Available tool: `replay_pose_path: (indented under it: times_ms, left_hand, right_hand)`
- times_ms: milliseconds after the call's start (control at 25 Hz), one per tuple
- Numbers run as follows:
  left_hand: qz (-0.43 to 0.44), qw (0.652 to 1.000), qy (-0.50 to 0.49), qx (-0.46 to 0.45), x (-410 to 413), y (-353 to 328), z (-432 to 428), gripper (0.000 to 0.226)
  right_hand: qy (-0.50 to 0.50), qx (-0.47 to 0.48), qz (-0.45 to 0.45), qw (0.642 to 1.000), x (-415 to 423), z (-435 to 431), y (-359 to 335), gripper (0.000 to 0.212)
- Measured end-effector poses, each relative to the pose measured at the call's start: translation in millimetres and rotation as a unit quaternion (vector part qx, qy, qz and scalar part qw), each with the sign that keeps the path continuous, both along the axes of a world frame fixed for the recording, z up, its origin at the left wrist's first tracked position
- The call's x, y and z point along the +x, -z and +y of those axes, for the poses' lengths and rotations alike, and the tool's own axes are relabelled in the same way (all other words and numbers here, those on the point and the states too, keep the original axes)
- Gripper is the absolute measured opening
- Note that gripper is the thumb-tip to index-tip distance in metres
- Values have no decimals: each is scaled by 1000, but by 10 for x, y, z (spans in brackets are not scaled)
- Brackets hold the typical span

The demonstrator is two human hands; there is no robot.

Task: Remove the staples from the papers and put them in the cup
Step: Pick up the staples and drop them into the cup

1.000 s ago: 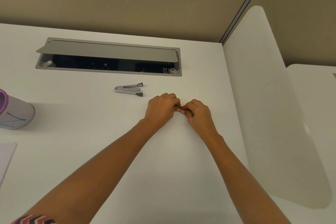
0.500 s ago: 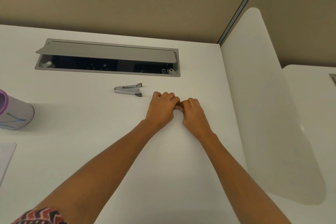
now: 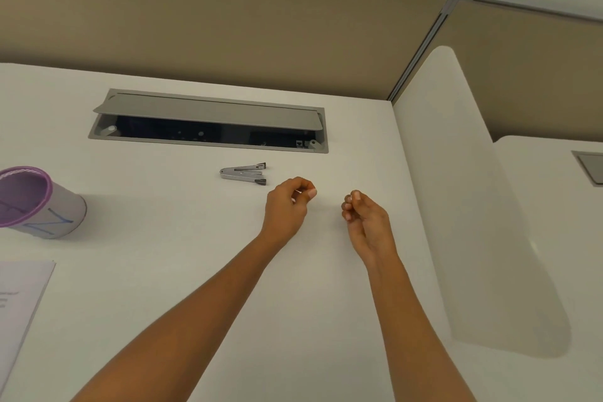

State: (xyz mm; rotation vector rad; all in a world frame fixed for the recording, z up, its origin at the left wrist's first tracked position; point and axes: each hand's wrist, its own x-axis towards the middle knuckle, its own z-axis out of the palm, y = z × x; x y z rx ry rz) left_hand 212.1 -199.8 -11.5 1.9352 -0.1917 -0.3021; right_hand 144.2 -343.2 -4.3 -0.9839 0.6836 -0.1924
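Hands apart above bench (image 3: 326, 320), right of staple remover (image 3: 243, 173): left hand (image 3: 287, 206) pinched, maybe on a staple, too small to tell; right hand (image 3: 367, 220) loosely curled, empty. Cup (image 3: 39, 206) and paper (image 3: 19, 307) far left. Drop in cup likely pending.

An office cubicle: tan fabric partition panels (image 3: 261, 29) at twelve o'clock, white desk (image 3: 293, 287) with a recessed cable-port hatch (image 3: 208, 114).

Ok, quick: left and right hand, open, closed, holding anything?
Left hand: fingertips pinched together; whether they hold a staple is too small to tell.
Right hand: fingers loosely curled, nothing visible in it.
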Motion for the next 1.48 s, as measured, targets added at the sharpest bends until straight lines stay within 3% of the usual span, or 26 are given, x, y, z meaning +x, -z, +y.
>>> replay_pose_path:
  times_ms: [160,360,920,1120,1281,1481]
  left_hand:
    - [57,997,-20,-58,-52,-236,224,9]
    - [58,992,-65,-94,-16,-408,735,12]
    - [-100,960,-263,2,343,-774,3412,11]
    - [-126,951,-277,53,466,-682,3856,18]
    - [-116,952,-274,74,534,-591,3967,20]
    - [-140,953,-246,111,559,-528,4022,17]
  right_hand:
    - [9,85,-46,995,4,305,-262,18]
    - [-34,108,-69,991,134,907,-583,16]
    - [-244,137,-55,958,1089,3497,-764,14]
    - [-310,-69,-22,948,1280,3943,-761,12]
    - [-346,-311,-2,885,1364,4062,-742,14]
    - [-351,-478,18,805,1461,4126,-691,24]
